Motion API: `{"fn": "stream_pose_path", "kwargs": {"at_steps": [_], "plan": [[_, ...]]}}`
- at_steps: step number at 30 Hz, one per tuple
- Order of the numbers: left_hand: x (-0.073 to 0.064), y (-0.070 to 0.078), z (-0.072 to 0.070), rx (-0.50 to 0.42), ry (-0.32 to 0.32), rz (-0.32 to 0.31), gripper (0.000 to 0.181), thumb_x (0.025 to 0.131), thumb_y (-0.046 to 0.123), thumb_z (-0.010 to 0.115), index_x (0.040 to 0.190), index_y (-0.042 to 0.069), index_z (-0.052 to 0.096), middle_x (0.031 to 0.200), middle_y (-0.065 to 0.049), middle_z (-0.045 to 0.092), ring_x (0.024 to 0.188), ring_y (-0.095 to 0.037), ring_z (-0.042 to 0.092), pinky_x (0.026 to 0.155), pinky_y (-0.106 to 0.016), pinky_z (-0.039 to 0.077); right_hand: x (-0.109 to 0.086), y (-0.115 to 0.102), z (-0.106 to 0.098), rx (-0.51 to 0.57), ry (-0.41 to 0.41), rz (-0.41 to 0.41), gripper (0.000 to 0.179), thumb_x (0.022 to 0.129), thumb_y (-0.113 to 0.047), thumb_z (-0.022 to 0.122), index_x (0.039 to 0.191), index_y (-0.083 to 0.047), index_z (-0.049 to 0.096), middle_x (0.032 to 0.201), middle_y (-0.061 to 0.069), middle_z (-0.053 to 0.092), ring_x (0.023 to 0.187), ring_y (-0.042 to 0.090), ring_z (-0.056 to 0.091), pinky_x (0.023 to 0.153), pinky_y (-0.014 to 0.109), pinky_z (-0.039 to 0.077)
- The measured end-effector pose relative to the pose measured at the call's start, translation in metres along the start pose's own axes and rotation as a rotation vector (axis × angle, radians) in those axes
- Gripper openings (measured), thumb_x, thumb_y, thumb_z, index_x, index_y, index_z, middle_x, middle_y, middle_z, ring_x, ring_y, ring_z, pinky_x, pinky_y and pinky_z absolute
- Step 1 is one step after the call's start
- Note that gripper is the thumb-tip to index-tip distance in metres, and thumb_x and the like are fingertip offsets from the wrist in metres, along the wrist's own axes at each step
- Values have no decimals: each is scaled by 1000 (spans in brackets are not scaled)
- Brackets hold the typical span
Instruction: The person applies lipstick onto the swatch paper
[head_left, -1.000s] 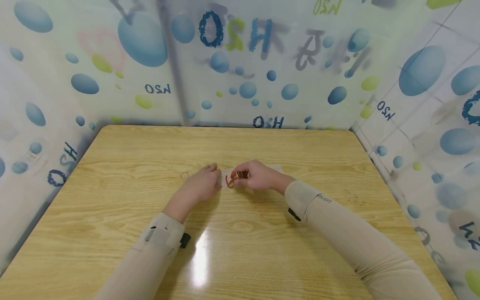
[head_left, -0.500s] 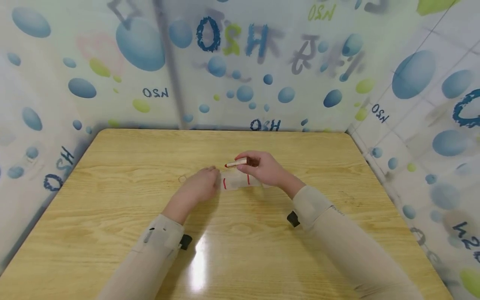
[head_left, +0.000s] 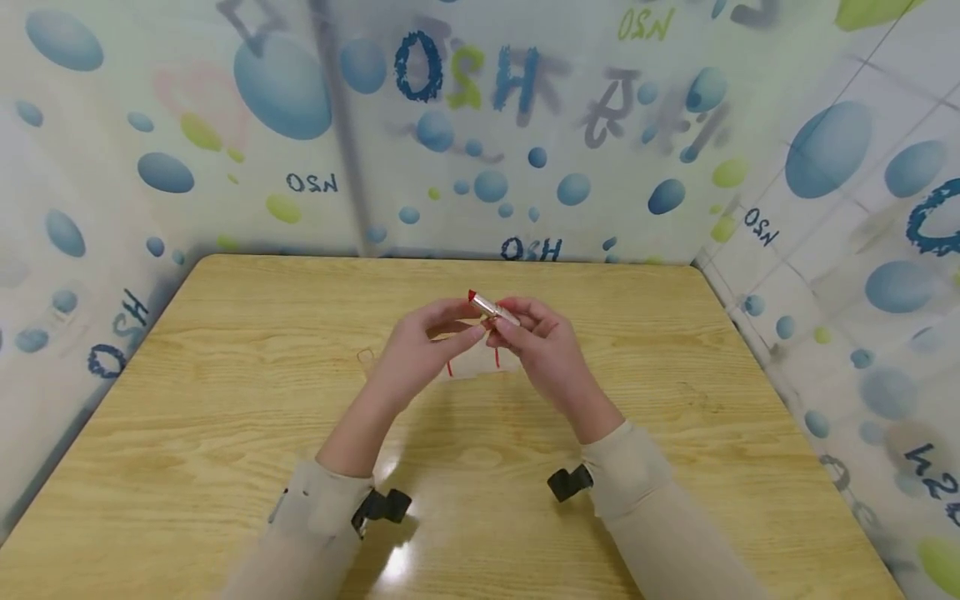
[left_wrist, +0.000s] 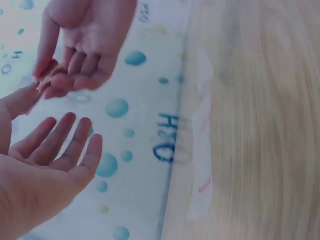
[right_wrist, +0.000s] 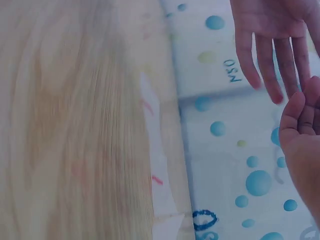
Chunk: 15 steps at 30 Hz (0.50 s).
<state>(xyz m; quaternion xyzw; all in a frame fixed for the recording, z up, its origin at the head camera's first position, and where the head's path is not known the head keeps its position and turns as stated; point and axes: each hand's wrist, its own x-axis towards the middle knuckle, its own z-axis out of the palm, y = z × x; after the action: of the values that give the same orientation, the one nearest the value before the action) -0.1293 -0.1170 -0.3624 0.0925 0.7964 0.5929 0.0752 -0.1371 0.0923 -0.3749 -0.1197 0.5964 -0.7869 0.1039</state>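
Observation:
A gold lipstick (head_left: 486, 307) with a red tip is raised above the table, its tip pointing up and left. My right hand (head_left: 553, 357) pinches its lower part between thumb and fingers. Beside it, my left hand (head_left: 414, 346) has its fingers spread and relaxed. Its thumb reaches the lipstick's base in the left wrist view, though a firm hold does not show. Below both hands lies a white paper strip (head_left: 472, 362) with two red strokes, partly covered in the head view. The right wrist view shows the strip's marks, but the lipstick is hidden there.
On the wooden table (head_left: 480, 467), a thin square loop (head_left: 365, 357) lies left of the strip, partly behind the left hand. A wall covering with blue and green dots (head_left: 491, 183) stands along the table's far edge.
My right hand has lifted the lipstick off the paper and turned its tip upward. The left hand has left the strip's left end and risen to the lipstick. Two red strokes now show.

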Motion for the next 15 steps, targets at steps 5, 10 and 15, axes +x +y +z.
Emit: {"fn": "stream_pose_path", "kwargs": {"at_steps": [5,10,15], "plan": [[-18,11,21,-236,110,50,38,99,35,77,134,21,72,133,0,74,127,-18,67,102,-41,54,-20,3,14,246,8,-43,16,109,-4,56,116,-12,68,105,-3,77,88,10,72,93,22,60],[-34,10,42,-374,184,55,33,99,28,78,130,16,74,133,-2,75,128,-15,68,112,-42,54,-41,11,20,400,15,-77,12,109,-10,60,113,-13,71,109,-1,75,95,12,70,90,23,59],[-40,10,56,-444,219,44,31,99,25,78,127,13,75,130,-3,77,126,-16,71,107,-35,57,-52,22,23,453,12,-92,15,109,-9,60,114,-14,73,110,-3,77,97,12,71,90,24,60]]}}
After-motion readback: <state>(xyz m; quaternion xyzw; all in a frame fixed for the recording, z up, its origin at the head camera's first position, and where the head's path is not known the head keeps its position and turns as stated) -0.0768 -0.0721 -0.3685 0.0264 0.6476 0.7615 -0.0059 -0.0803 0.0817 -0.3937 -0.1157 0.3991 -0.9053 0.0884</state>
